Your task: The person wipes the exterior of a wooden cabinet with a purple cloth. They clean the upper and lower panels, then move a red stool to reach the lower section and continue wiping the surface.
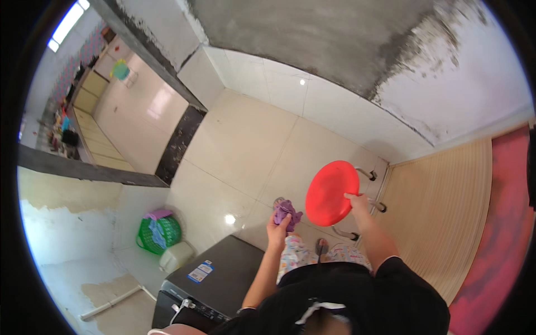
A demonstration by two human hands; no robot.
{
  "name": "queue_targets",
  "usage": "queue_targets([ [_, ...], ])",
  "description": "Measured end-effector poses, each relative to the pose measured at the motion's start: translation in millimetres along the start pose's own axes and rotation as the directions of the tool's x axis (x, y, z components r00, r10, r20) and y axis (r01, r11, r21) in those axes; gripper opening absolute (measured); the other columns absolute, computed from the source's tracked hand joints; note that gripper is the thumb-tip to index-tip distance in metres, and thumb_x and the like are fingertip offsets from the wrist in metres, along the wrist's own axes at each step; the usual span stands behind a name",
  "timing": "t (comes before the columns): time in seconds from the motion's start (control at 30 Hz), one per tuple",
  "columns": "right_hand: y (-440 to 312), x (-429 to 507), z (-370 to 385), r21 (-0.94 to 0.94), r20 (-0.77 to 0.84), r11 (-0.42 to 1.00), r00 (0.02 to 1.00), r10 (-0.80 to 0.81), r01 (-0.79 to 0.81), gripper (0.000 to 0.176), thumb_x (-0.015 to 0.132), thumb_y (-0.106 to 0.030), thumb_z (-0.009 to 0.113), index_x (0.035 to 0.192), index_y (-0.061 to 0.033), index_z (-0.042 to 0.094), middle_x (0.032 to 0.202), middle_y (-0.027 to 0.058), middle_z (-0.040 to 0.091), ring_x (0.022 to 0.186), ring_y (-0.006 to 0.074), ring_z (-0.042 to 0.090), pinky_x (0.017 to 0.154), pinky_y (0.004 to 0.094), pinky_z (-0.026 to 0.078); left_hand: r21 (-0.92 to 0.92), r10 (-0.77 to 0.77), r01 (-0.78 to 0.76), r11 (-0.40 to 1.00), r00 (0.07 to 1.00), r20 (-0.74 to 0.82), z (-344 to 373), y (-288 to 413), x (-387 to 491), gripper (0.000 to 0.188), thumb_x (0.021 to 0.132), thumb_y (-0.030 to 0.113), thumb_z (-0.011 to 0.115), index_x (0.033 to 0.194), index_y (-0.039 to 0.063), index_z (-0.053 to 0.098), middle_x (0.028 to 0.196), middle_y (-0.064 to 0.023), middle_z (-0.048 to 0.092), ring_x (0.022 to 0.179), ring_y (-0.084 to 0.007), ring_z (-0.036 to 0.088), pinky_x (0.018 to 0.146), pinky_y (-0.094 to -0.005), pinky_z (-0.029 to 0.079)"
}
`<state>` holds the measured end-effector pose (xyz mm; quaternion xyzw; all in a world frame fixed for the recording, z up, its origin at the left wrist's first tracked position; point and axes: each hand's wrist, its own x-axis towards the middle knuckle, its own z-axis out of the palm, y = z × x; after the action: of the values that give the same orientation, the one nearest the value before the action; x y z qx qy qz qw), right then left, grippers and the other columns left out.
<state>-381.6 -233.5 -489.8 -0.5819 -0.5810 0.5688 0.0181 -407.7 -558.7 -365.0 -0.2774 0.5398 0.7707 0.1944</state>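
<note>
A crumpled purple cloth is bunched in my left hand, held in front of my legs. With my right hand I grip the edge of the round red seat of a stool. The seat is tilted, and its metal legs with dark feet stick out to the right, towards the wood-grain panel. Most of my right hand's fingers are hidden from view; the thumb lies on top of the seat. Between the cloth and the stool is a gap with floor tiles showing.
A dark appliance stands at lower left, beside a whitish plastic jug and a green basket with cloths. A wood-grain panel borders the right side. A tiled wall lies ahead; a doorway with a dark threshold opens at left.
</note>
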Motion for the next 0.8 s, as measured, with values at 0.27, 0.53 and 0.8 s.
queue_targets([
  [0.27, 2, 47, 139, -0.192, 0.047, 0.962, 0.977, 0.209, -0.196, 0.067, 0.071, -0.011, 0.089, 0.118, 0.0074, 0.044, 0.114, 0.0246, 0.062, 0.096, 0.033, 0.068, 0.078, 0.0422, 0.06, 0.193, -0.1, 0.12, 0.974, 0.989, -0.111, -28, 26, 78, 0.046, 0.088, 0.018, 0.076, 0.13, 0.009, 0.061, 0.088, 0.0003, 0.067, 0.06, -0.0056, 0.055, 0.046, -0.0215, 0.036],
  [0.53, 108, 149, 192, -0.017, 0.263, 0.967, 0.932, 0.249, -0.253, 0.063, 0.078, -0.016, 0.086, 0.119, 0.0039, 0.043, 0.117, 0.0231, 0.059, 0.095, 0.0328, 0.068, 0.069, 0.0455, 0.06, 0.102, -0.138, 0.164, 0.981, 0.964, -0.228, -14, -30, 110, 0.043, 0.089, 0.01, 0.074, 0.13, 0.005, 0.06, 0.089, -0.0008, 0.067, 0.066, -0.008, 0.06, 0.049, -0.024, 0.046],
  [0.8, 180, 201, 147, 0.054, 0.256, 0.863, 0.842, 0.475, -0.503, 0.059, 0.088, -0.009, 0.075, 0.136, -0.0042, 0.041, 0.134, 0.0146, 0.055, 0.117, 0.0299, 0.059, 0.091, 0.0472, 0.056, 0.107, -0.202, 0.226, 0.968, 0.959, -0.198, 28, -63, 112, 0.039, 0.091, 0.009, 0.072, 0.127, 0.001, 0.06, 0.092, -0.0042, 0.067, 0.069, -0.0106, 0.063, 0.054, -0.0254, 0.051],
])
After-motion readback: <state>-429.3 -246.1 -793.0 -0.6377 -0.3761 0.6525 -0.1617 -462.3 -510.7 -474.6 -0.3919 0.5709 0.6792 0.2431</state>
